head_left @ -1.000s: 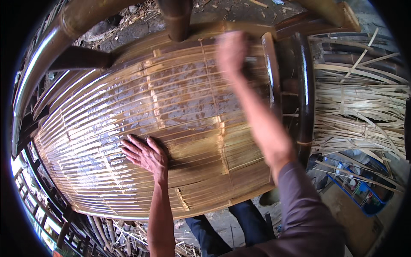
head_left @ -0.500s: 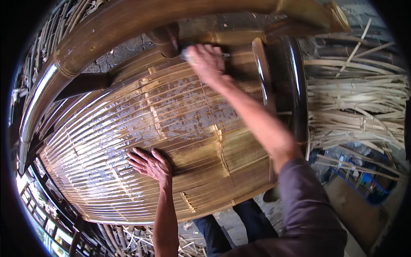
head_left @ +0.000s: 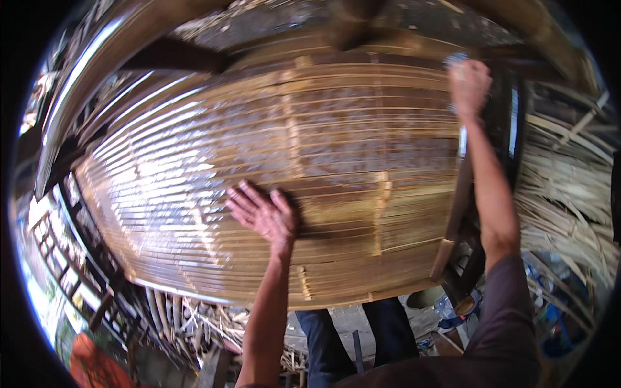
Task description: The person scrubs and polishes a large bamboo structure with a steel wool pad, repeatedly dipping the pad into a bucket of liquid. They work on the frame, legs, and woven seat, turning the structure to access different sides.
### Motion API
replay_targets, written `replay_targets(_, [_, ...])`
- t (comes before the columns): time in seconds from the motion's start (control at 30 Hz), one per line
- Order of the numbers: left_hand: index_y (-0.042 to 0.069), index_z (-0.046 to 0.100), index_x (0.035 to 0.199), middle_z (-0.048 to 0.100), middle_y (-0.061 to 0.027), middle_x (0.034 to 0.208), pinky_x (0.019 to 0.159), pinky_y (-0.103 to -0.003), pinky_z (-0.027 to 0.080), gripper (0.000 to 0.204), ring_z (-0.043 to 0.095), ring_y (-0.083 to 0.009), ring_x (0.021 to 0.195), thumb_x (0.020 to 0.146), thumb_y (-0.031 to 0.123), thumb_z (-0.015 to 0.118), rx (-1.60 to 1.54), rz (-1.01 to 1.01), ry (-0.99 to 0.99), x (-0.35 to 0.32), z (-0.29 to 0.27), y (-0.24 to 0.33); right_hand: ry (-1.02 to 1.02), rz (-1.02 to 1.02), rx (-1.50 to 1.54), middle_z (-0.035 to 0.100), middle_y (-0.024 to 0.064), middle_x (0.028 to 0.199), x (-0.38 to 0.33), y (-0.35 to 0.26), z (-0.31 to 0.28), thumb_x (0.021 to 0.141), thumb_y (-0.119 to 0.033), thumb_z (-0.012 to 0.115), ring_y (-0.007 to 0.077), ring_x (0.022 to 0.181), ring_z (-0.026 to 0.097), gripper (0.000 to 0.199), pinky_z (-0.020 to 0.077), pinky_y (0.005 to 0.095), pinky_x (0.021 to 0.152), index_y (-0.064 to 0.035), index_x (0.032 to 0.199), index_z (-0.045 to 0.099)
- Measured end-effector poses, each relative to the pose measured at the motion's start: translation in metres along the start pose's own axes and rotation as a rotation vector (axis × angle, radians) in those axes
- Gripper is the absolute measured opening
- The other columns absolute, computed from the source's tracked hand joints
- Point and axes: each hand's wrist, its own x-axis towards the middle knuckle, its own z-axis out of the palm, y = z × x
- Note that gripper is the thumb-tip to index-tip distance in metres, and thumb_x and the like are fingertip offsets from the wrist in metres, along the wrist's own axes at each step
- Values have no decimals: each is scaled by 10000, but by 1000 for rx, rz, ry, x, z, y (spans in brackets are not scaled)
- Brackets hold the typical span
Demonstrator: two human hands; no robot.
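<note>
A bamboo-slat bench seat (head_left: 336, 258), brown and glossy, spreads out in front of me, with wet-looking shine over its left and middle parts. My left hand (head_left: 265, 213) lies on the slats near the middle, open, fingers spread. At the far right end of the seat, my right hand (head_left: 471, 87) is closed around a small pale-blue wad (head_left: 457, 58) and pressed to the far slats. Most of that wad is hidden by the fingers, so its material is unclear.
A thick bamboo rail (head_left: 84, 71) curves around the far left side. Pale split bamboo strips (head_left: 556, 187) are heaped at the right, with a blue container (head_left: 559, 336) below. Cut poles (head_left: 168, 310) and an orange-red thing (head_left: 97, 362) lie at the lower left.
My right hand has slid rightward along the far slats to the seat's end, holding the wad. My left hand still lies on the slats. The whole view has shifted and turned.
</note>
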Motion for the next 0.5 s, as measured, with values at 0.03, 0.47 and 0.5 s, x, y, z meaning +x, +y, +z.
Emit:
replay_targets(0.03, [18,205,1528,95,-260,1592,1165,-573,49,739,46,-485,1456,970,474,366,-39,9,9,0,-1,1,118,-41,-64,603,157,954,-4,-8,-1,863,-246,675,339,923,564,181,459,467,779,-95,946,618])
replay_targets(0.47, [16,175,1534,68,-269,1590,1150,-602,59,744,48,-491,1450,985,480,368,-54,47,-24,-4,4,-13,123,-76,333,655,56,949,-47,-184,48,811,-231,754,312,907,608,292,462,465,792,-167,1042,587])
replay_targets(0.5, [74,215,1536,99,-247,1592,1157,-593,73,705,90,-462,1452,986,482,383,-60,134,136,6,-3,-20,121,-72,355,660,59,950,-44,-177,47,814,-237,755,315,908,610,293,463,462,793,-163,1043,588])
